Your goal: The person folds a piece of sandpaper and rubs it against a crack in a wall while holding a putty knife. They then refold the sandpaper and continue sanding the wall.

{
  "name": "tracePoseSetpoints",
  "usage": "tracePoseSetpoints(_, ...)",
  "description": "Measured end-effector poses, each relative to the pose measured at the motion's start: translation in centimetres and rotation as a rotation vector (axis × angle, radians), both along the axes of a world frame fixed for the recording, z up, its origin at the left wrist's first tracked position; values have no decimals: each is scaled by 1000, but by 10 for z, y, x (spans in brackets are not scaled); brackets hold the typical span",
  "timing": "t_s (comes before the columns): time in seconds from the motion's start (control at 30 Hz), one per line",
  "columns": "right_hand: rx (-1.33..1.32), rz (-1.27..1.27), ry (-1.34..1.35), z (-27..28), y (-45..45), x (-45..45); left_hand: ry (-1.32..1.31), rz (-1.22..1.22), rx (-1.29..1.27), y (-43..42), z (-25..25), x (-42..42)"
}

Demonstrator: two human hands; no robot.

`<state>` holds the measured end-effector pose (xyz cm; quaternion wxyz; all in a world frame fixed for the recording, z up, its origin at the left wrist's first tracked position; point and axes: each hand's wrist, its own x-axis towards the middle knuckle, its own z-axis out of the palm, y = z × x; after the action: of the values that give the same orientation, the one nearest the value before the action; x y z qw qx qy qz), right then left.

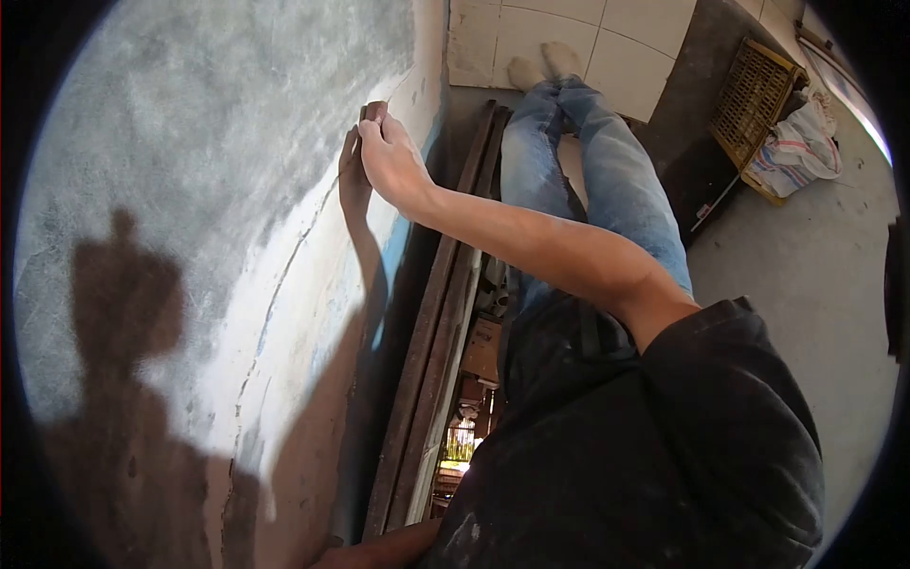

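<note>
My right hand (391, 163) reaches across to the wall (190, 142) on my left, its fingers closed around a small reddish-brown piece (377, 111), which looks like a block or folded sandpaper. The piece is at the wall surface, near the upper end of a long crack (284, 275). Around the crack runs a whitish band, with grey, mottled wall to its left and flaking white and blue paint to its right. Only part of my left forearm (389, 550) shows at the bottom edge; the hand is cut off.
Long dark wooden beams (427, 370) run beside the wall, between it and my body. Pale tiles (550, 33) lie beyond my feet. To the right stand a yellow plastic crate (756, 100) and a white striped sack (801, 147) on the concrete floor (777, 256).
</note>
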<state>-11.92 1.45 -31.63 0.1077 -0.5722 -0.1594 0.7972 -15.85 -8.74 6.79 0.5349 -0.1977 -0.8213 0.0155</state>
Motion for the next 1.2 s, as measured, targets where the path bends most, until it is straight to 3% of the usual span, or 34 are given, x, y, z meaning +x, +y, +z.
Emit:
tracePoseSetpoints(0.13, 116, 24, 0, 14, -8, 3, 61, -26, -29, 0, 8, -2)
tracePoseSetpoints(0.23, 61, -71, 56, 1, -10, 2, 80, -20, -52, 5, 9, 2)
tracePoseSetpoints(0.37, 162, 66, -12, 22, -11, 4, 32, -21, -52, 10, -3, 4)
tracePoseSetpoints(0.47, 160, -10, -30, -2, -16, -1, 43, -40, -74, 7, -1, 3)
tracePoseSetpoints(0.63, 181, 60, -28, 7, -21, -3, 109, -112, -66, 20, -7, 4)
tracePoseSetpoints(0.73, 284, 193, -78, -6, -17, 1, 99, -88, -80, 13, 1, 5)
tracePoseSetpoints(0.8, 301, 154, -33, 1, -15, 1, 73, -69, -78, 7, 6, 1)
tracePoseSetpoints(0.9, 543, 78, -141, 7, -32, -4, 40, -55, -73, 8, -1, 3)
tracePoseSetpoints(1.0, 360, 94, -42, -1, -19, 2, 59, -60, -98, 26, 5, 6)
tracePoseSetpoints(1.2, 343, 61, -78, 10, -19, 0, 78, -89, -113, 12, -3, 4)
